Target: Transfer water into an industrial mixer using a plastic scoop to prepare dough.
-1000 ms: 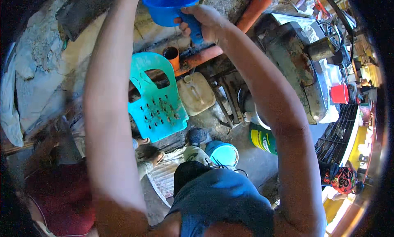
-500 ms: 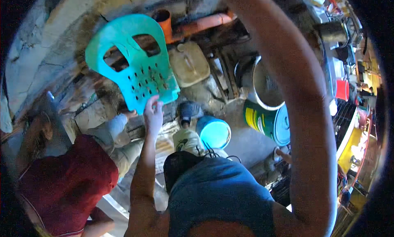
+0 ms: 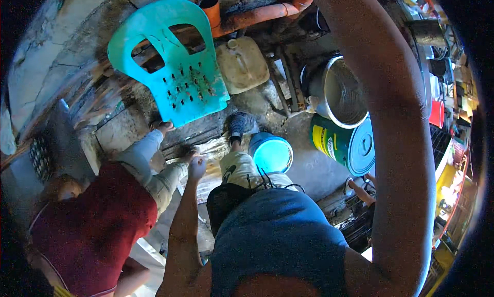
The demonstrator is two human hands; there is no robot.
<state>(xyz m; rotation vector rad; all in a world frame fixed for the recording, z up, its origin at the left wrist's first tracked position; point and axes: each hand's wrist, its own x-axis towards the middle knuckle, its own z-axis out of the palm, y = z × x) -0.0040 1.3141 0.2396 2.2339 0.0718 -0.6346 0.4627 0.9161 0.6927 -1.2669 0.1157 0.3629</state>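
Nearby, dirt-smudged turquoise slotted chair [image 3: 160, 75], left hand [image 3: 197, 168] with fingers apparently curled closed, right hand unseen.

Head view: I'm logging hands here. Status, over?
Left hand: nothing visible held. Right hand: out of view. Chair: apart from left hand. Co-worker's foot: close in view.
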